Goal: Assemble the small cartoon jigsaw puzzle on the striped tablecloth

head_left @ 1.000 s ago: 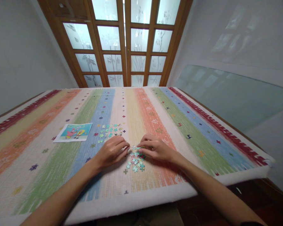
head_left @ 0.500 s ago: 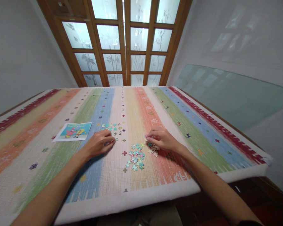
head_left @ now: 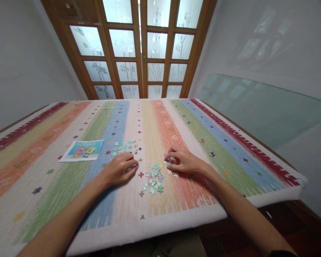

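Just below a group of spread puzzle pieces (head_left: 125,144), my left hand (head_left: 123,168) hovers over or rests on the cloth with its fingers curled together; whether anything is between the fingertips is too small to tell. My right hand (head_left: 182,159) has thumb and fingers bent around pieces at a small pile (head_left: 173,173), whose pale undersides partly show. The hand hides part of this pile. Between the hands and closer to the front edge lies a loose heap of teal and multicoloured puzzle pieces (head_left: 154,180).
A printed cartoon picture (head_left: 82,150) lies left of the pieces. The striped tablecloth (head_left: 155,221) covers the table. Beyond its far edge are wooden doors with frosted panes (head_left: 125,43); a glass panel (head_left: 256,107) leans at the right wall.
My left hand has moved right and slightly down, away from the spread pieces, uncovering more of them. My right hand stays at the small pile, its thumb and fingers slightly farther apart.
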`<state>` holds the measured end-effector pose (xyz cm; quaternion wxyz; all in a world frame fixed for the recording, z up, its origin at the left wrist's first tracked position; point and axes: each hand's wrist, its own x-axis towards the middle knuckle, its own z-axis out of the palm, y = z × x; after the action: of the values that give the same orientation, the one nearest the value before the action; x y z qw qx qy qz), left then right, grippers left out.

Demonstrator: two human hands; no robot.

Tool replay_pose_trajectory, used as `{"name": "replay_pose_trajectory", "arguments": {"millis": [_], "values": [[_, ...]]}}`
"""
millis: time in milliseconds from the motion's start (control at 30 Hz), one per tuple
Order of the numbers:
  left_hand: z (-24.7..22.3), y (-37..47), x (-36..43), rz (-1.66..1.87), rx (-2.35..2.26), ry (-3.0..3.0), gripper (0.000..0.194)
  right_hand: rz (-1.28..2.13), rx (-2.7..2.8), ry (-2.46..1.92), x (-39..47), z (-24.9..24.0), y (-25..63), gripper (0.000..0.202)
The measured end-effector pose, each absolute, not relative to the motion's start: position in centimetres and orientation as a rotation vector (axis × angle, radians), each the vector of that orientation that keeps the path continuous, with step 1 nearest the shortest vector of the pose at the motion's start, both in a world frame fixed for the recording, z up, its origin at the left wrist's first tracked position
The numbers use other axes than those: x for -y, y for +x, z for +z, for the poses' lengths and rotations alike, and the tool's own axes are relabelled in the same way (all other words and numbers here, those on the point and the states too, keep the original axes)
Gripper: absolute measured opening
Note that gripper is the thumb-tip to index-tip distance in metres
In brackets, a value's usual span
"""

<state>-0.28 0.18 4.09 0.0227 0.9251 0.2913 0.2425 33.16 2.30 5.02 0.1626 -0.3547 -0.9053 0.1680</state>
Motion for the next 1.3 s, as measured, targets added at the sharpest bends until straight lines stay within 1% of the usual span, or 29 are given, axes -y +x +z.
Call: {"name": "replay_pose_trajectory", "arguments": {"millis": [200, 333, 500, 733, 900, 1167, 1300], "values": [[3.7, 1.9, 1.3, 0.686, -0.79, 2.886, 0.022, 0.448, 2.585, -1.022, -2.2, 4.5, 32.7, 0.013], [3.7, 2.3, 1.6, 0.687, -0.767, 2.858, 0.022, 0.55, 2.624, -0.94, -2.2, 4.8, 32.8, 0.015], [3.5, 2.5, 1.6, 0.678, -0.763, 2.85, 0.022, 0.626, 2.587, -0.888, -2.1, 4.7, 32.2, 0.025], [3.4, 2.6, 1.7, 0.681, -0.768, 2.832, 0.022, 0.473, 2.433, -1.033, -2.4, 4.1, 32.1, 0.008], [3.3, 2.5, 1.7, 0.68, -0.766, 2.826, 0.022, 0.546, 2.474, -1.024, -2.4, 5.1, 33.2, 0.003], [3.3, 2.4, 1.7, 0.687, -0.762, 2.836, 0.023, 0.621, 2.558, -1.062, -2.4, 5.5, 33.8, 0.015], [3.2, 2.5, 1.7, 0.681, -0.766, 2.841, 0.022, 0.606, 2.566, -1.063, -2.5, 5.5, 34.0, 0.015]]}}
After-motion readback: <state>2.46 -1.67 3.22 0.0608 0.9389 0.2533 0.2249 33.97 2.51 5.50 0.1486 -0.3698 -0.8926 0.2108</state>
